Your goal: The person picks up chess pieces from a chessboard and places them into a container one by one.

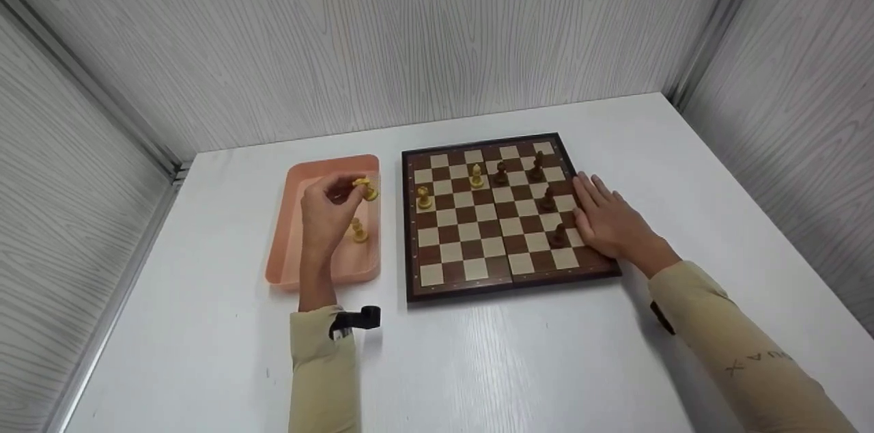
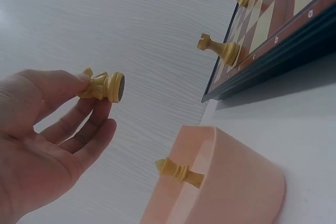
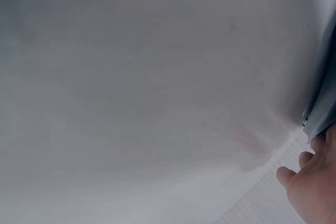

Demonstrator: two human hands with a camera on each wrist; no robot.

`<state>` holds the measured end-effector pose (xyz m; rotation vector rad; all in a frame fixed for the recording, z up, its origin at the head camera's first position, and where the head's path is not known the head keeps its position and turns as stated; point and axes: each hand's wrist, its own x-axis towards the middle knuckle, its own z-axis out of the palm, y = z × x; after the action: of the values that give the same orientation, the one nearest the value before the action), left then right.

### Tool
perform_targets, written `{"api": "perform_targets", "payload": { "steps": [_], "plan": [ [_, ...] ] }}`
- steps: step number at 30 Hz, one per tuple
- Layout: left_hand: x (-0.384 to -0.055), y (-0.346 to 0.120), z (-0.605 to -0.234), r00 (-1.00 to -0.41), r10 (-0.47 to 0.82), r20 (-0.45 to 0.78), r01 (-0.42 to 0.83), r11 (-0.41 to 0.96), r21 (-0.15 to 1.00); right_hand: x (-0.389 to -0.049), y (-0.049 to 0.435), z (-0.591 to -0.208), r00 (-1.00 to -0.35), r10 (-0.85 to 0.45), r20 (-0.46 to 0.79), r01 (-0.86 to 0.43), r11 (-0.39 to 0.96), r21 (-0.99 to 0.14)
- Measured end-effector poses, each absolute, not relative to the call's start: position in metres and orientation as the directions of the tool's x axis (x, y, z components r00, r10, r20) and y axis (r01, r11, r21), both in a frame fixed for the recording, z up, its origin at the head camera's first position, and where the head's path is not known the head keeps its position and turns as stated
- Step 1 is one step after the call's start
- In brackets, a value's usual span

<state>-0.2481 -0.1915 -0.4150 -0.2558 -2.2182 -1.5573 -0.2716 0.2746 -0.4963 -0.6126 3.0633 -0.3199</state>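
My left hand [image 1: 328, 214] pinches a light-coloured chess knight [image 2: 102, 86] between thumb and fingers, above the pink tray [image 1: 276, 262]; its felt base faces the board in the left wrist view. In the tray stands a light queen [image 2: 179, 172], its lower part hidden by the wall there. My right hand [image 1: 611, 225] rests with straight fingers along the right edge of the chessboard [image 1: 471, 231]. A light rook [image 2: 219, 50] stands near the board's left edge, and a light bishop [image 1: 476, 177] is farther back.
Several dark pieces stand on the board's right half, among them a dark piece [image 1: 558, 236] close by the right hand. Tray and board lie side by side on a white table [image 1: 450, 358]. A pale wood-grain wall [image 1: 423, 37] rises behind, with side walls left and right.
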Motion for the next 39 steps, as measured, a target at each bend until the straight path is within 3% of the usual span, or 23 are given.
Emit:
{"api": "perform_targets", "payload": {
  "steps": [5,15,31,39],
  "plan": [
    [-0.232,-0.187,-0.396,-0.896,-0.111,0.429,0.367,0.357,0.859,-0.271,0.275,-0.498,-0.924,-0.379,0.049,-0.381,0.903,-0.197],
    [-0.256,-0.210,-0.432,-0.867,-0.212,0.450,0.359,0.359,0.861,-0.270,0.275,-0.497,-0.926,-0.376,0.035,-0.375,0.905,-0.202],
    [-0.260,-0.228,-0.449,-0.884,-0.258,0.391,0.258,0.428,0.866,-0.269,0.275,-0.495,-0.929,-0.370,0.033,-0.368,0.905,-0.213],
    [-0.260,-0.231,-0.457,-0.920,-0.269,0.285,0.130,0.476,0.870,-0.269,0.274,-0.494,-0.926,-0.375,0.035,-0.373,0.903,-0.211]
  ]
}}
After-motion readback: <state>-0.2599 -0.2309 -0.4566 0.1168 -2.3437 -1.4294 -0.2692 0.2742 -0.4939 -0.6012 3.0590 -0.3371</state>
